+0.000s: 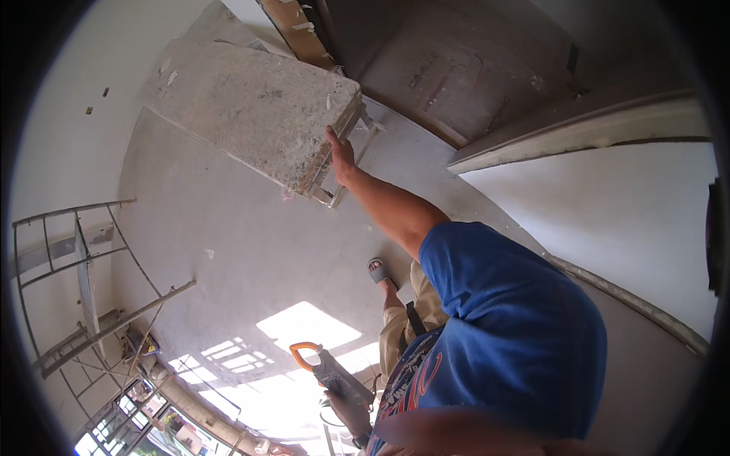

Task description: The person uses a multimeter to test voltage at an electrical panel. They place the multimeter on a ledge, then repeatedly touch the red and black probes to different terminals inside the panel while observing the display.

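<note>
At the end of a low work bench (251,106) with a rough, plaster-stained top, my right hand (342,157) is closed on the edge. That arm stretches out straight from a blue sleeve. The bench's metal legs show below this end. Down by my waist, my left hand (347,409) holds a clamp meter (331,374) with a dark grey body and an orange jaw. The jaw points away from me and has nothing in it. Part of the left fingers is hidden behind the meter.
Metal scaffold frames (114,327) stand at the left by the wall. A window (137,418) lies at the lower left, and sunlight patches (308,327) fall on the dusty floor (228,251). Dark brown panels (471,68) and a white wall section (608,205) are on the right. My sandalled foot (378,270) is near the centre.
</note>
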Tool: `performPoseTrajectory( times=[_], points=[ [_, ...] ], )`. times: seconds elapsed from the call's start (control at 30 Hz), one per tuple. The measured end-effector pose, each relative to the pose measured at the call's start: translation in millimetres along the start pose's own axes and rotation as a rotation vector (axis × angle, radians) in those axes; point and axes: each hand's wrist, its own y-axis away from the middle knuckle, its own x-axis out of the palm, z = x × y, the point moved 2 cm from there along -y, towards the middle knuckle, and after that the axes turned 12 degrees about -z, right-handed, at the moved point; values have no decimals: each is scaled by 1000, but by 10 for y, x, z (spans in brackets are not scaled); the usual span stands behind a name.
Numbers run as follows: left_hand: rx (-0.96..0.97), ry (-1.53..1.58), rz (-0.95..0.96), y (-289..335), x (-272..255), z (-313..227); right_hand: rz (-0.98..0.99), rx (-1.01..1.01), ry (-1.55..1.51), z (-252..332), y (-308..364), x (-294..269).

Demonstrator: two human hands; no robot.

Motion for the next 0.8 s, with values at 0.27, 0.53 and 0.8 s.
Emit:
performPoseTrajectory(
  times=[0.27,0.53,0.8],
  points=[
    [94,-35,80,-378,652,-10,232,164,-145,428,-434,469],
    [268,1,45,155,563,104,265,228,-268,524,541,59],
    [241,-30,-16,476,-829,1218,319,217,-216,-70,1580,-1797]
  ],
)
